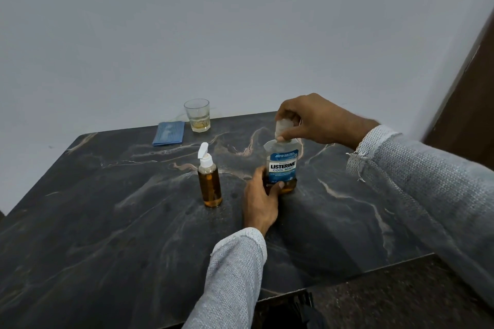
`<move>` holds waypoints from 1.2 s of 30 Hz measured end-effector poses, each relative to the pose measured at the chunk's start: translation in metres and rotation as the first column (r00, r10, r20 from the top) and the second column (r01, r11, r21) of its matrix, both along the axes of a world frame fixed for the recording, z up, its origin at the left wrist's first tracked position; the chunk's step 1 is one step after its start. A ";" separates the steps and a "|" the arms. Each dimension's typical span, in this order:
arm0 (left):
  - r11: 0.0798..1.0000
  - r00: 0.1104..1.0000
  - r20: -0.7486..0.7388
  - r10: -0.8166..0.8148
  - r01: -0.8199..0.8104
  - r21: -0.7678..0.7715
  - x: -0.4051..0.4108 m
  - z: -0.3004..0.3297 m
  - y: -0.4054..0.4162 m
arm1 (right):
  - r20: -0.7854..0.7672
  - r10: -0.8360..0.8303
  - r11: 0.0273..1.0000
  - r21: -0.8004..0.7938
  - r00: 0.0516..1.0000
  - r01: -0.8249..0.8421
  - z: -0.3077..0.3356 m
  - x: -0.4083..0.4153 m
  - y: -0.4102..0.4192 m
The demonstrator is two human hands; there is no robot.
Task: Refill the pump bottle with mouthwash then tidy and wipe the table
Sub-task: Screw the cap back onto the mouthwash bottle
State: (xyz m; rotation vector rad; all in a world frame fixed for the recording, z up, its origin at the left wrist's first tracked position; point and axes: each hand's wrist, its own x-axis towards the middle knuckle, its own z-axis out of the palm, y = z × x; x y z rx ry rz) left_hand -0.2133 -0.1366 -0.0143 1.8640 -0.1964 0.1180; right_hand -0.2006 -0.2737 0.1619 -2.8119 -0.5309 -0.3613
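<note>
Right hand (315, 119) fingers (280, 138) pinch the cap (284, 128) of the mouthwash bottle (282, 165) at frame centre, apparently still seated; left hand (260, 200) grips its base. The pump bottle (209, 181) stands just left on the worktop (107, 208).

Two bottles stand on one table (107, 222): one pump bottle (209, 181) and one mouthwash bottle (283, 165) bearing one cap (284, 127). There is one glass (197, 115) and one folded cloth (169, 133). Two hands show, left hand (260, 203) and right hand (312, 117).
</note>
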 end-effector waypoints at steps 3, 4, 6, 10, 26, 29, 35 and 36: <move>1.000 1.000 -0.006 -0.007 0.007 0.001 0.000 0.001 0.001 | 0.044 -0.100 0.994 -0.044 0.994 0.102 -0.004 -0.001 0.005; 1.000 1.000 -0.009 -0.012 0.012 0.001 -0.001 0.001 0.002 | 0.061 -0.122 0.989 -0.073 0.991 0.127 -0.004 -0.001 0.005; 1.000 1.000 -0.008 -0.019 0.019 -0.002 -0.001 0.002 0.002 | 0.085 -0.124 0.984 -0.114 0.989 0.133 -0.002 -0.002 0.004; 0.999 1.000 0.006 -0.030 0.030 -0.022 -0.001 0.003 0.002 | -0.071 0.038 0.989 -0.141 0.997 -0.048 0.014 -0.001 0.002; 1.000 1.000 0.026 0.001 -0.001 0.007 -0.002 0.005 0.002 | -0.028 -0.050 0.972 -0.230 0.998 0.042 -0.008 0.001 0.013; 1.000 1.000 0.021 0.000 0.000 0.008 -0.003 0.007 0.002 | 0.055 -0.083 0.951 -0.293 0.995 0.096 -0.010 0.001 0.016; 1.000 1.000 -0.011 -0.007 0.008 0.026 -0.003 0.007 0.002 | -0.114 0.031 0.936 -0.346 0.993 -0.069 0.001 -0.003 0.004; 1.000 1.000 -0.007 -0.005 0.006 0.029 -0.003 0.007 0.002 | -0.121 0.033 0.941 -0.332 0.992 -0.071 -0.001 -0.004 0.004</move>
